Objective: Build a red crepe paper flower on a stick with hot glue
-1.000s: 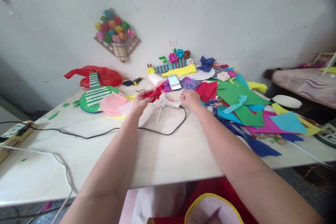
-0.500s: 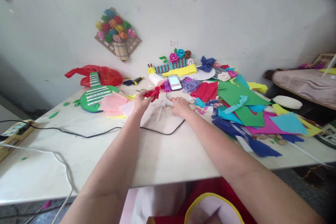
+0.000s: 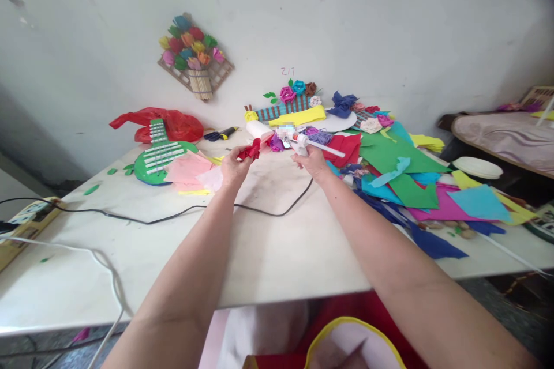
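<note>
My left hand [image 3: 235, 167] pinches a crumpled red paper flower [image 3: 251, 150] above the middle of the table. To its right, my right hand [image 3: 312, 162] is wrapped round a white glue gun [image 3: 302, 142], which is raised off the tabletop. A white glue stick [image 3: 329, 149] juts out of the gun toward the right. The gun's nozzle points left, roughly toward the red flower, with a gap between them. Behind the gun lies a phone [image 3: 285, 141], partly hidden by it. A black cord [image 3: 259, 213] runs across the table to my right hand.
Coloured paper sheets [image 3: 393, 153] are heaped on the right. A green guitar-shaped craft [image 3: 151, 158] lies on the left beside a red plastic bag [image 3: 182, 124]. Scissors [image 3: 220, 134] rest behind my left hand. A power strip [image 3: 32, 222] sits at the left edge.
My right hand has lifted the glue gun off the table and turned it, so its glue stick now points right. My left hand still holds the red flower in nearly the same place.
</note>
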A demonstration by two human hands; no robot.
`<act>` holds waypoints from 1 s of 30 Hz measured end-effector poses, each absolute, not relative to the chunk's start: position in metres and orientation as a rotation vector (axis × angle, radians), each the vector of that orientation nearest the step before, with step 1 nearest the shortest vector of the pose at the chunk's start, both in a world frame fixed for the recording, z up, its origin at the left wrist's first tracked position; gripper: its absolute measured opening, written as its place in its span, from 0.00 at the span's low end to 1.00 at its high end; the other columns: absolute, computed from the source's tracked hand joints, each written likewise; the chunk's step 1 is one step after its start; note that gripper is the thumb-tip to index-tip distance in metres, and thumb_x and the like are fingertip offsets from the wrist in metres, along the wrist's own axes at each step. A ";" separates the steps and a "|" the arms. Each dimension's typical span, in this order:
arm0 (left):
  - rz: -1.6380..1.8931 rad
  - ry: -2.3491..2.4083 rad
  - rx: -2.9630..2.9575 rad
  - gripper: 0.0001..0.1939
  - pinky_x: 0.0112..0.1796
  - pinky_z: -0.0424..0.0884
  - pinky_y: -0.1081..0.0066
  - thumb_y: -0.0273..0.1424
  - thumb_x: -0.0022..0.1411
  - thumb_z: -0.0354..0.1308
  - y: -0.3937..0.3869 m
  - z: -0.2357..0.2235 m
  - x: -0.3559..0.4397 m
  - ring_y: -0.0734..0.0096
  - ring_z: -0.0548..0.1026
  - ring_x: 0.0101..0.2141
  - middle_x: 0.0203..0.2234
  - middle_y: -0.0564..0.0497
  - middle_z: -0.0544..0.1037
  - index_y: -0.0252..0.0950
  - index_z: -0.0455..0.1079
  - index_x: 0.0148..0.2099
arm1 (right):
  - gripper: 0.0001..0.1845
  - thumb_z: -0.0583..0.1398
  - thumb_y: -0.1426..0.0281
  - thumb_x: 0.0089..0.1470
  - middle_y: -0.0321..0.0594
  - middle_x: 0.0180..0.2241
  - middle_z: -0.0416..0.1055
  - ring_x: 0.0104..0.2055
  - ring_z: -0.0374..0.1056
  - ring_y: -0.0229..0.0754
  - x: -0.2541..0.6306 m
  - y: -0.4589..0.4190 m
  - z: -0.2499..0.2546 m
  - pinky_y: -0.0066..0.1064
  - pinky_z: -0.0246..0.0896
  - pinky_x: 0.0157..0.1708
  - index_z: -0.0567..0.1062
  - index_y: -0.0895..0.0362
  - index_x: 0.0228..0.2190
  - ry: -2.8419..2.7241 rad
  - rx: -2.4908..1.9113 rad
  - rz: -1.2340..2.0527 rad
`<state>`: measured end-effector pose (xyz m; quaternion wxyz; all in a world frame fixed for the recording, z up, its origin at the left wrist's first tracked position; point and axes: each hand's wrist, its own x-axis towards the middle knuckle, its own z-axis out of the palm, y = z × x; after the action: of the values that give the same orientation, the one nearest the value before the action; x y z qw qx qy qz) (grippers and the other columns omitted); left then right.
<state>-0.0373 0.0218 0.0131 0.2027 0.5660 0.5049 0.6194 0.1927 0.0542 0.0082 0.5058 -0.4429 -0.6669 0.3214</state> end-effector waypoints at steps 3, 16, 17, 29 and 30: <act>1.800 1.529 1.621 0.10 0.37 0.67 0.72 0.33 0.49 0.64 0.020 0.014 -0.036 0.64 0.76 0.36 0.27 0.51 0.80 0.40 0.76 0.36 | 0.18 0.65 0.57 0.40 0.28 0.18 0.63 0.16 0.56 0.31 0.188 0.048 0.015 0.26 0.55 0.17 0.70 0.57 0.27 -1.571 -0.857 0.986; 1.717 1.795 1.703 0.11 0.38 0.68 0.68 0.31 0.52 0.63 0.017 0.014 -0.035 0.59 0.77 0.38 0.33 0.50 0.81 0.42 0.76 0.41 | 0.17 0.67 0.57 0.44 0.31 0.17 0.66 0.14 0.54 0.30 0.177 0.021 0.037 0.25 0.50 0.12 0.72 0.58 0.27 -1.764 -0.821 1.051; 1.714 1.821 1.710 0.12 0.38 0.68 0.68 0.31 0.51 0.63 0.017 0.015 -0.034 0.59 0.77 0.38 0.32 0.50 0.81 0.42 0.76 0.41 | 0.16 0.66 0.58 0.45 0.31 0.16 0.65 0.13 0.54 0.30 0.177 0.020 0.038 0.25 0.49 0.12 0.72 0.57 0.26 -1.776 -0.838 1.042; 1.661 1.979 1.792 0.13 0.39 0.66 0.65 0.29 0.50 0.62 0.016 0.017 -0.030 0.58 0.77 0.34 0.31 0.49 0.81 0.42 0.77 0.41 | 0.15 0.68 0.61 0.45 0.30 0.16 0.65 0.12 0.54 0.29 0.173 0.017 0.041 0.23 0.47 0.10 0.73 0.59 0.28 -1.802 -0.942 1.023; 1.647 1.994 1.796 0.14 0.40 0.66 0.65 0.29 0.50 0.62 0.015 0.017 -0.029 0.57 0.77 0.35 0.31 0.48 0.81 0.42 0.77 0.42 | 0.15 0.68 0.61 0.45 0.30 0.16 0.65 0.12 0.54 0.29 0.173 0.017 0.041 0.23 0.47 0.10 0.74 0.59 0.28 -1.805 -0.946 1.020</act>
<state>-0.0291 0.0153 0.0174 -0.0036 0.5704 0.6332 0.5231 0.1730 0.0165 0.0408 0.4182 -0.3770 -0.7193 0.4068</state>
